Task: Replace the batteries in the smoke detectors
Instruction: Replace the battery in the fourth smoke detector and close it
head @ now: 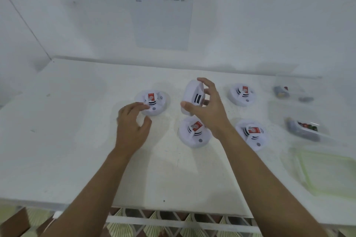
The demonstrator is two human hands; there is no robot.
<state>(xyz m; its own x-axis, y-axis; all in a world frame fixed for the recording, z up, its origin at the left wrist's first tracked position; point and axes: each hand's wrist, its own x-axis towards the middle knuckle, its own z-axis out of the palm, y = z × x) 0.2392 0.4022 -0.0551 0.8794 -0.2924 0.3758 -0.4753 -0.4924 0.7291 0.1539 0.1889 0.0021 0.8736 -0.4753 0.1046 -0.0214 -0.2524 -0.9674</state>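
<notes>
Several white smoke detectors with red labels lie on the white table [77, 159]. My right hand [210, 109] grips one detector [192, 94], tipped up on its edge above the table's middle. My left hand [131, 127] hovers with fingers apart, its fingertips touching the rim of the left detector [154, 100]. A further detector [194, 132] sits just below my right hand. Two more rest at the right, one far [241, 94] and one near [253, 133].
At the right edge stand clear plastic containers holding batteries, one far [283, 91] and one near [306, 128]. A clear lid with a green rim [327, 171] lies in front of them. A printed sheet [161, 9] hangs on the back wall.
</notes>
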